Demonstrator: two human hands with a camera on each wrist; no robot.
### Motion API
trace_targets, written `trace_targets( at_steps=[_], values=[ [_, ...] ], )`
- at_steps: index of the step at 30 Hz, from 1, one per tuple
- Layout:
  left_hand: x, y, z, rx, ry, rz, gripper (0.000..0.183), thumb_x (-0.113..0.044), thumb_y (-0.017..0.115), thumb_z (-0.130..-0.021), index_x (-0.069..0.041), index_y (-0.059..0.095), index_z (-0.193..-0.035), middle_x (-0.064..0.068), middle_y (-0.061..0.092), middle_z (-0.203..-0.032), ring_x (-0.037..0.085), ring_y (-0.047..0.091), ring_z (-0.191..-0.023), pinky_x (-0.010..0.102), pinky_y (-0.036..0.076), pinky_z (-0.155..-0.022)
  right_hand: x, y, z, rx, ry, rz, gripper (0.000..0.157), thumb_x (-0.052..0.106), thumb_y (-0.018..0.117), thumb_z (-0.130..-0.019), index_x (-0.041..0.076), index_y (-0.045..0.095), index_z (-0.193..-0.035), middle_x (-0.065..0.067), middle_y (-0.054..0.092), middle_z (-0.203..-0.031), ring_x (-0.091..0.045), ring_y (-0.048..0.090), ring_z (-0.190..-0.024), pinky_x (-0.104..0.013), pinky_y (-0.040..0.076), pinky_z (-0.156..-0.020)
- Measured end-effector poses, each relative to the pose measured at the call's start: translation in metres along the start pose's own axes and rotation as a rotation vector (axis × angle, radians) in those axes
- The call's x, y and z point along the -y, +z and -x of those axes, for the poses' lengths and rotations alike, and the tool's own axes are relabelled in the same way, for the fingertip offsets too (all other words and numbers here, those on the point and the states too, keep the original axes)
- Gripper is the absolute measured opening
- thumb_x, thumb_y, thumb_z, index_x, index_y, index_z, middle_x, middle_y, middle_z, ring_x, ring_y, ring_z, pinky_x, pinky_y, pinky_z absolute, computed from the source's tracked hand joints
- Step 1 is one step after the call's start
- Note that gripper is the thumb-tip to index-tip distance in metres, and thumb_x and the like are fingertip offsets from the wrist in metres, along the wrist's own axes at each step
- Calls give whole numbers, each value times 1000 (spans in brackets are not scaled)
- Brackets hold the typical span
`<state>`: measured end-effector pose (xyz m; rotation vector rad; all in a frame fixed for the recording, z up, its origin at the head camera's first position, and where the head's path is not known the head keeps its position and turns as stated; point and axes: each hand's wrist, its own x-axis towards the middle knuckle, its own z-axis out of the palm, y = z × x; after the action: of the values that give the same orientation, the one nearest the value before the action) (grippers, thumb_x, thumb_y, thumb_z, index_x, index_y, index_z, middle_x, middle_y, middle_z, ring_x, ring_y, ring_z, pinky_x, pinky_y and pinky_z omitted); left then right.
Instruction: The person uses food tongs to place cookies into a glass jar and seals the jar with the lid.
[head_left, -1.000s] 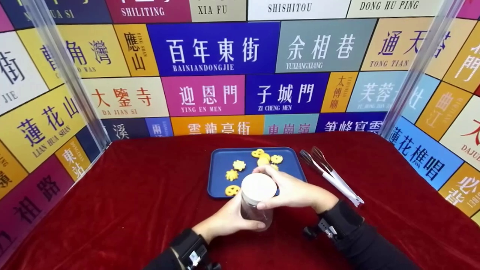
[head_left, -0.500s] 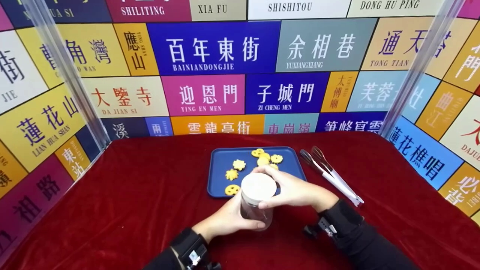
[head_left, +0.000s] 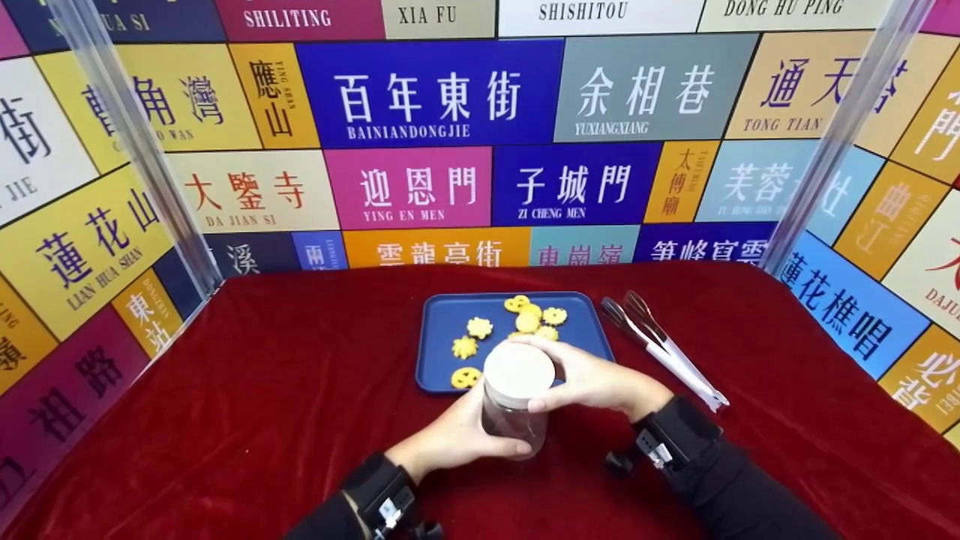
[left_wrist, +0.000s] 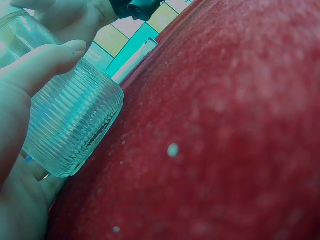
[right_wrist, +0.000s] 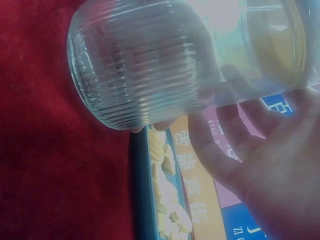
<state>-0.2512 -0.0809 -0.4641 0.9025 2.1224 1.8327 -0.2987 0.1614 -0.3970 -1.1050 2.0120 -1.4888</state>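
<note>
A ribbed clear glass jar [head_left: 511,423] with a cream-coloured lid [head_left: 519,370] stands upright in front of the tray. My left hand [head_left: 450,437] grips the jar's body, its thumb across the near side and its other fingers behind the glass. From the right, my right hand [head_left: 600,381] holds the lid, with the thumb at its near edge and fingers around the far side. In the left wrist view the ribbed glass [left_wrist: 75,117] shows no contents. The right wrist view has the jar's base [right_wrist: 100,75] close over the red cloth.
Behind the jar lies a blue tray [head_left: 439,319] with several yellow cookies [head_left: 527,321] of different shapes. Tongs [head_left: 667,352] with white handles rest to the tray's right. Red cloth [head_left: 300,375] covers the table, and a wall of coloured signs [head_left: 439,94] rises at the back.
My right thumb has shifted slightly to the right along the lid's near edge. The left hand, jar, tray and tongs stay where they were.
</note>
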Motion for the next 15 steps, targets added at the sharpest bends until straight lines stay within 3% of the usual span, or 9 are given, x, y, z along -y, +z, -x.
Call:
trace_targets(
  at_steps=[7, 15],
  values=[
    [0, -2, 2, 0, -5, -3, 103, -15, 92, -83, -21, 29, -163, -3, 54, -150, 15, 54, -137, 33, 43, -118, 4, 0, -1, 25, 3, 30, 87, 27, 89, -87, 9, 42, -159, -9, 59, -145, -28, 54, -134, -46, 42, -115],
    [0, 0, 0, 4, -20, -4, 98, -17, 92, -83, -20, 32, -160, -4, 55, -149, 14, 55, -136, 33, 44, -117, 27, -2, 5, 19, 12, 182, 91, 35, 87, -89, 13, 36, -162, -5, 57, -150, -24, 56, -136, -45, 49, -112]
  ],
)
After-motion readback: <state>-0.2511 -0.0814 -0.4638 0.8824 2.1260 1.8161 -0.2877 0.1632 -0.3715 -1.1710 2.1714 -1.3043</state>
